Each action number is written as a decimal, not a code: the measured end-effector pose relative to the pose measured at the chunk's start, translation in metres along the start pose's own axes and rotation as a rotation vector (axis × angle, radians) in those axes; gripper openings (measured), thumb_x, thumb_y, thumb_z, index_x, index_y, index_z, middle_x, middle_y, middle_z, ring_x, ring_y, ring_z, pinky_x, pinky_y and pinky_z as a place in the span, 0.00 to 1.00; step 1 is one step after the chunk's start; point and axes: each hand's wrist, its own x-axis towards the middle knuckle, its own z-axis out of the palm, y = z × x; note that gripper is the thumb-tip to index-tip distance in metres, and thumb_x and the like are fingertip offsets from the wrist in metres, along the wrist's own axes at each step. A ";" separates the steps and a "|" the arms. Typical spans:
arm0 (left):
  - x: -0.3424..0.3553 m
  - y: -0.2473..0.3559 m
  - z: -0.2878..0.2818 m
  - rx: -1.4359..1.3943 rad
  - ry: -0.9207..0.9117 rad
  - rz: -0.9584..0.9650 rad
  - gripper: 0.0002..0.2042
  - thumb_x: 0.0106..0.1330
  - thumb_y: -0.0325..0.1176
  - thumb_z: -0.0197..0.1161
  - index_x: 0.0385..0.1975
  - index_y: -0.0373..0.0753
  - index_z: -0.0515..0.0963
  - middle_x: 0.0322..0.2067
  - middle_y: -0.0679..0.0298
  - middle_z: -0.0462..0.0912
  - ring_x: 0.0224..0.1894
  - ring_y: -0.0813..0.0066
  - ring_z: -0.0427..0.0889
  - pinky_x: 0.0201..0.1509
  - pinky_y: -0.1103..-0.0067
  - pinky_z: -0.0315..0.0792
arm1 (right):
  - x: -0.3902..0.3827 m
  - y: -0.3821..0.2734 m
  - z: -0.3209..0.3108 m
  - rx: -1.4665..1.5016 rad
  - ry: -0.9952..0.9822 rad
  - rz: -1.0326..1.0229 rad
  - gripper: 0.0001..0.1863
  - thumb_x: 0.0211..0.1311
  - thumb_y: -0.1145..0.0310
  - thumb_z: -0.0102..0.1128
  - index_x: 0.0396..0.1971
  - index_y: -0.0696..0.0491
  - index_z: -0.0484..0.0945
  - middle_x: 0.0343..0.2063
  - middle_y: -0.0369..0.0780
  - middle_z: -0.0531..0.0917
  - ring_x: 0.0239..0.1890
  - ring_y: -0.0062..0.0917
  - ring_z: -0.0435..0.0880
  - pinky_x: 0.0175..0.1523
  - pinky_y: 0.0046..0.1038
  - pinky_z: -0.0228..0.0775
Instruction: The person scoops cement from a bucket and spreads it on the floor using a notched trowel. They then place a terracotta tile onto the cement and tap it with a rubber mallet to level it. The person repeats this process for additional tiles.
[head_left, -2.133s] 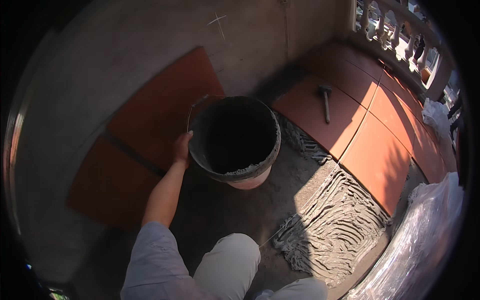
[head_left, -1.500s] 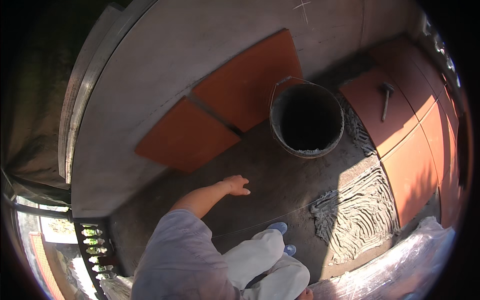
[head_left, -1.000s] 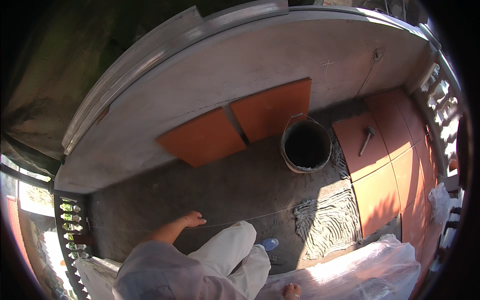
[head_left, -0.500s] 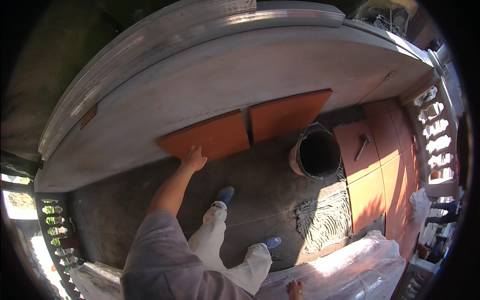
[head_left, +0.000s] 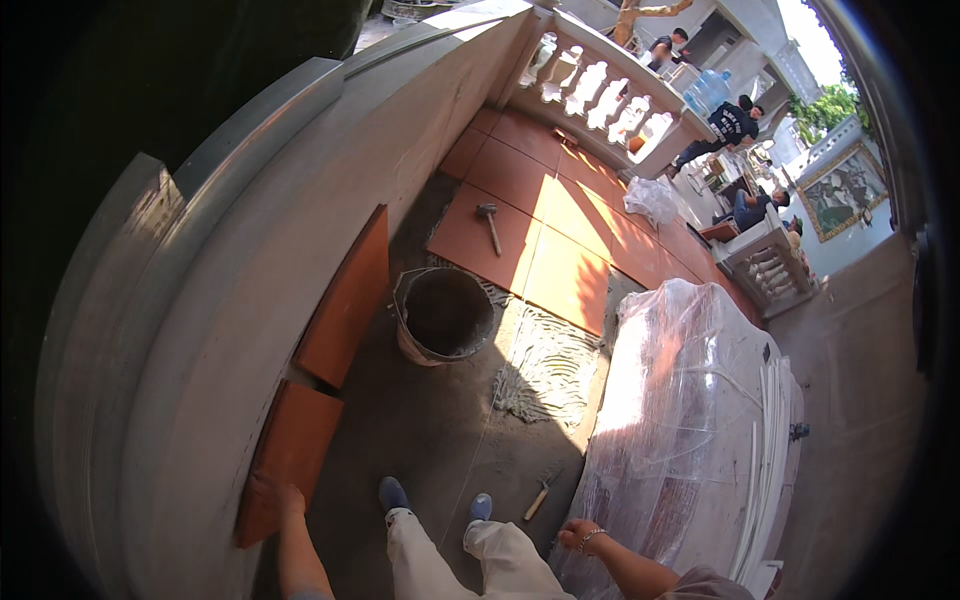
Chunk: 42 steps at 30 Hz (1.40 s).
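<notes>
My left hand (head_left: 280,495) is on the face of the nearer terracotta tile (head_left: 297,430), which leans against the low grey wall. Its fingers look stretched out over the tile, though they are slightly blurred. Beyond it, a second terracotta tile (head_left: 350,300) also leans on the wall. My right hand (head_left: 580,535), with a bracelet at the wrist, hangs beside the plastic-wrapped stack, fingers curled in and nothing visible in them. Close by on the floor lies a wooden-handled trowel (head_left: 538,500).
A dark bucket (head_left: 443,315) stands beside combed mortar (head_left: 550,370). Past it are laid floor tiles (head_left: 500,165) with a hammer (head_left: 490,225) on one. The plastic-wrapped stack (head_left: 670,400) borders the right side. A balustrade (head_left: 600,95) and several people are farther off.
My view has swung to the right, bringing the trowel, the balustrade and people into sight. My left hand stays at the nearer leaning tile; my right hand still hangs with fingers curled.
</notes>
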 end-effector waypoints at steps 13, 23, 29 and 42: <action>0.008 0.000 0.030 0.092 0.211 -0.012 0.40 0.65 0.36 0.62 0.71 0.33 0.46 0.68 0.48 0.52 0.68 0.53 0.60 0.71 0.63 0.62 | -0.020 -0.030 0.015 0.058 -0.003 0.131 0.23 0.65 0.52 0.55 0.52 0.52 0.79 0.51 0.45 0.82 0.55 0.39 0.80 0.60 0.36 0.71; -0.003 -0.010 0.011 0.170 0.101 0.072 0.33 0.60 0.36 0.65 0.64 0.36 0.59 0.60 0.52 0.65 0.64 0.50 0.66 0.62 0.60 0.71 | -0.029 -0.037 0.020 0.029 0.019 0.140 0.22 0.65 0.52 0.55 0.51 0.51 0.80 0.50 0.45 0.82 0.55 0.39 0.80 0.60 0.37 0.70; 0.024 -0.023 0.029 0.286 -0.208 0.271 0.16 0.64 0.36 0.63 0.45 0.29 0.79 0.45 0.47 0.83 0.48 0.54 0.84 0.52 0.63 0.78 | -0.031 -0.021 0.042 0.072 0.065 0.142 0.18 0.64 0.55 0.58 0.46 0.51 0.81 0.43 0.44 0.85 0.48 0.36 0.83 0.55 0.35 0.74; -0.004 -0.016 0.036 0.259 -0.077 0.545 0.13 0.56 0.30 0.65 0.38 0.29 0.81 0.36 0.46 0.85 0.43 0.50 0.85 0.49 0.62 0.78 | -0.019 -0.034 0.051 0.214 0.029 0.083 0.20 0.62 0.51 0.59 0.46 0.50 0.81 0.45 0.43 0.85 0.49 0.38 0.83 0.56 0.35 0.73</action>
